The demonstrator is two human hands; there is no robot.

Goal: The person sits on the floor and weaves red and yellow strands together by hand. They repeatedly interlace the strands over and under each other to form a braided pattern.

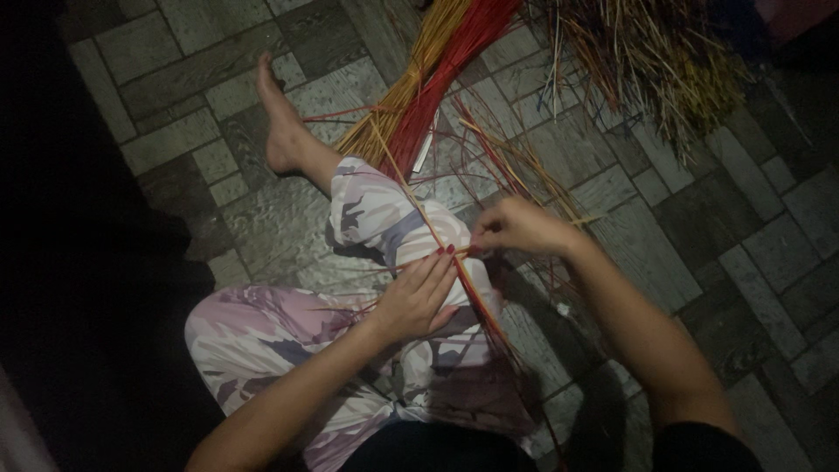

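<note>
Pinning a red reed strip point(468, 284) flat against the bent knee point(393, 218), the left hand point(418, 299) spreads its fingers while the right hand point(517, 225) pinches the strip above, keeping it taut.

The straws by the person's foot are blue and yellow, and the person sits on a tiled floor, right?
Not quite. In the head view the straws by the foot are red and yellow, not blue. The person does sit on a tiled floor.
</note>
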